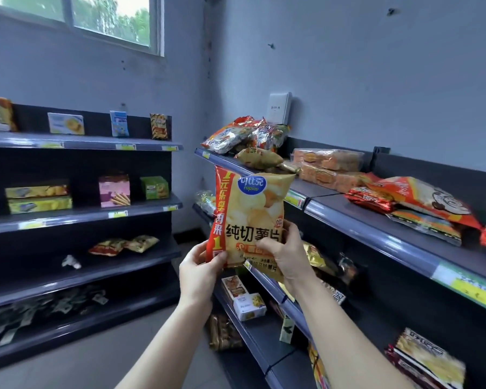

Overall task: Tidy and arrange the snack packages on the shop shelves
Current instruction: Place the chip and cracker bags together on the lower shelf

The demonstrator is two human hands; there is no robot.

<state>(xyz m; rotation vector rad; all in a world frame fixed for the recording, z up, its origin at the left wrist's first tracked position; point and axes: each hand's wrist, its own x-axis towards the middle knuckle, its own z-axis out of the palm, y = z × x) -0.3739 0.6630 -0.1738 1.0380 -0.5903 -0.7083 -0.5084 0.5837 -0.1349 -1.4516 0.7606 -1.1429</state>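
Upright, chip bag (251, 211), both hands gripping

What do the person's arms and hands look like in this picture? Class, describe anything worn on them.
The left forearm and right forearm are bare down to the picture's lower edge; no sleeve shows. The left hand and right hand wear no gloves, and no watch, bracelet or ring can be seen.

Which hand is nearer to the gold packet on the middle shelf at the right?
Right. The right hand grips the chip bag just left of the gold packet; the left hand holds the bag's other bottom corner, farther left.
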